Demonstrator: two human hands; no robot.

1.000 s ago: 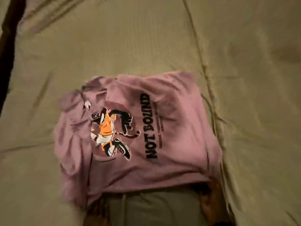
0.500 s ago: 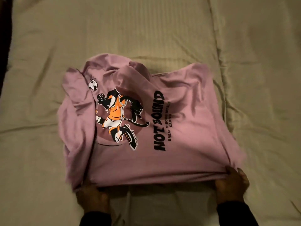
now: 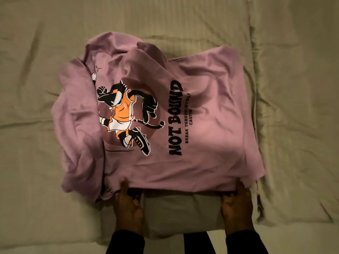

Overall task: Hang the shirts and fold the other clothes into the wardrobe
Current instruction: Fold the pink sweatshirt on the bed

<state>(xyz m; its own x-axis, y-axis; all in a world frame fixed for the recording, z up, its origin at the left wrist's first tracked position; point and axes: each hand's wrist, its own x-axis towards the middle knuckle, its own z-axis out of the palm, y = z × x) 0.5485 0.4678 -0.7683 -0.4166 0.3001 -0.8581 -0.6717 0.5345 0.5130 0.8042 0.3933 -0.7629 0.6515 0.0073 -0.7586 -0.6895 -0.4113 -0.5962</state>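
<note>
**Two hands at the near hem: garment now laid out on the bed**

Two hands are on the near edge of the pink cotton T-shirt with a cartoon cat print and black "NOT BOUND" lettering [image 3: 201, 125]. The left hand [image 3: 128, 208] has its fingers closed around the hem at the near-left corner of the folded body. The right hand [image 3: 236, 206] has its fingers closed around the hem at the near-right corner. Both sleeves are dark.

1. Change observed. One second ago the shirt was in motion and blurred, with both hands largely hidden under its near edge. Half a second ago it had settled, with the hands at its corners. I now see it lying flat on the beige striped bed sheet [image 3: 36, 162], print side up, with both hands fully visible at the hem.

2. Position. The shirt lies at the centre of the bed, its lettering running away from me. The left portion is bunched into loose folds. The far-left area is raised and creased. The right portion is smooth.

3. Meaning for the task. I judge the lay-down step complete and the fold step open. The wardrobe is not in view, so no storage has begun.

4. Caution. The bunched left side will likely need smoothing before any fold, otherwise the crease will be pressed in.
</note>
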